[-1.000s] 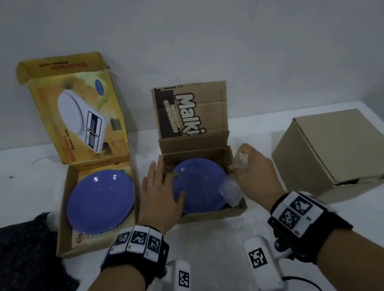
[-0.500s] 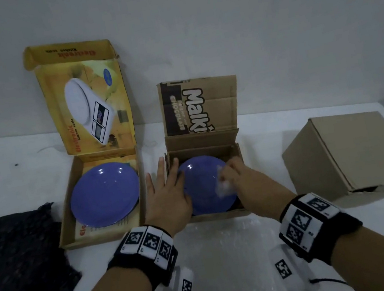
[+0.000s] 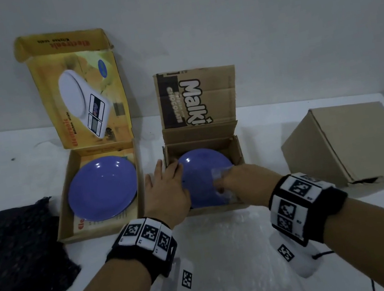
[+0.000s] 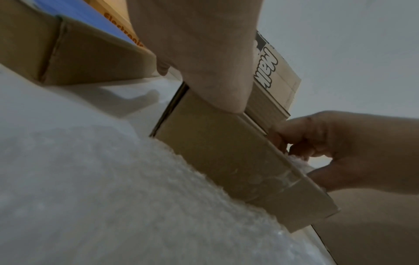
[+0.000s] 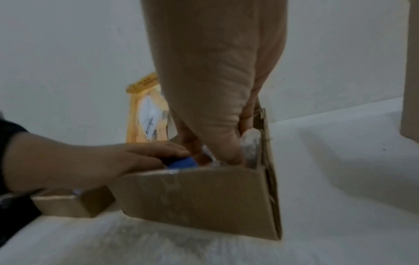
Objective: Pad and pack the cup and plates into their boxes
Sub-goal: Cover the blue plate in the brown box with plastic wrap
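A blue plate (image 3: 202, 166) lies in the open brown Malkist box (image 3: 236, 153) at the table's middle. My left hand (image 3: 169, 184) lies flat, fingers straight, on the plate's left rim and the box's left wall. My right hand (image 3: 225, 183) pinches a crumpled piece of clear bubble wrap (image 3: 218, 175) low over the plate's near right part. In the right wrist view the wrap (image 5: 250, 143) sits between the fingers and the box's right wall, beside the plate (image 5: 181, 163). A second blue plate (image 3: 102, 188) rests in the open yellow scale box (image 3: 65, 212) to the left. No cup is in sight.
A closed plain cardboard box (image 3: 350, 144) stands at the right. A clear bubble wrap sheet (image 3: 224, 254) is spread on the white table in front of the middle box. A black padded sheet (image 3: 21, 270) lies at the near left. Both open lids stand upright near the wall.
My right hand came from the box's right edge down and left into the box with the wrap piece. My left hand stayed on the plate's left rim.
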Demonstrator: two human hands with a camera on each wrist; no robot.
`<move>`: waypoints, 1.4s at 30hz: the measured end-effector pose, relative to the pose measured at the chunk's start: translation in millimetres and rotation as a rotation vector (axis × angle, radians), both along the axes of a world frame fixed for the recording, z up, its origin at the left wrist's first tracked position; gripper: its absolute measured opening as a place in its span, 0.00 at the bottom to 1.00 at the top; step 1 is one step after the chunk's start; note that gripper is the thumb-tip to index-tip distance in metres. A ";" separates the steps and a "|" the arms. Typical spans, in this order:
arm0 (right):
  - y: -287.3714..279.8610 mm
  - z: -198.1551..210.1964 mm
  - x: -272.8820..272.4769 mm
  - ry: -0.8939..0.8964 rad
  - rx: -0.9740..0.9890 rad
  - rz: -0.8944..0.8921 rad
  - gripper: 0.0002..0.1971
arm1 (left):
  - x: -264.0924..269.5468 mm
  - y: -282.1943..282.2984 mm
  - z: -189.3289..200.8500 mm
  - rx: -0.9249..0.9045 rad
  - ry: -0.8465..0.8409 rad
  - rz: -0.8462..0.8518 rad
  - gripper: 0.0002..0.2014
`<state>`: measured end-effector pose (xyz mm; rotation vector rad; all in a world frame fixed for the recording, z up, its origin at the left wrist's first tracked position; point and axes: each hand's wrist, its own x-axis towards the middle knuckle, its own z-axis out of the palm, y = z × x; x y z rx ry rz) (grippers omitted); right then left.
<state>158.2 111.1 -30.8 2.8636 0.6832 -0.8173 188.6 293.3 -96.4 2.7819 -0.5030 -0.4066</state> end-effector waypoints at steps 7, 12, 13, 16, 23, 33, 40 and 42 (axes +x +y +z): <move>-4.8 -11.7 1.1 -0.057 -0.013 0.046 0.13 | 0.2 -0.3 0.1 -0.018 0.005 0.016 0.30; -22.8 0.8 4.4 0.179 0.093 -0.016 0.12 | 0.1 0.4 -2.4 -0.043 0.000 0.032 0.30; -27.3 2.4 6.3 0.183 0.099 -0.025 0.12 | 0.0 0.4 -2.9 -0.048 -0.002 0.036 0.30; -29.5 -6.8 7.6 0.079 0.155 -0.075 0.09 | 0.2 0.3 -2.8 -0.045 -0.009 0.041 0.30; -20.9 -27.9 7.2 -0.257 -0.002 0.012 0.40 | 0.8 0.5 -5.8 -0.079 -0.002 0.059 0.30; -35.4 -3.9 -6.0 -0.067 0.021 0.100 0.12 | -0.1 0.6 -7.0 -0.067 -0.001 0.053 0.30; -26.8 -1.4 -10.9 -0.092 -0.221 0.186 0.15 | -0.9 0.0 -5.2 -0.061 -0.003 0.047 0.30; -25.8 -0.2 -10.5 -0.081 -0.228 0.164 0.14 | -0.6 -0.1 -6.1 -0.069 -0.003 0.052 0.30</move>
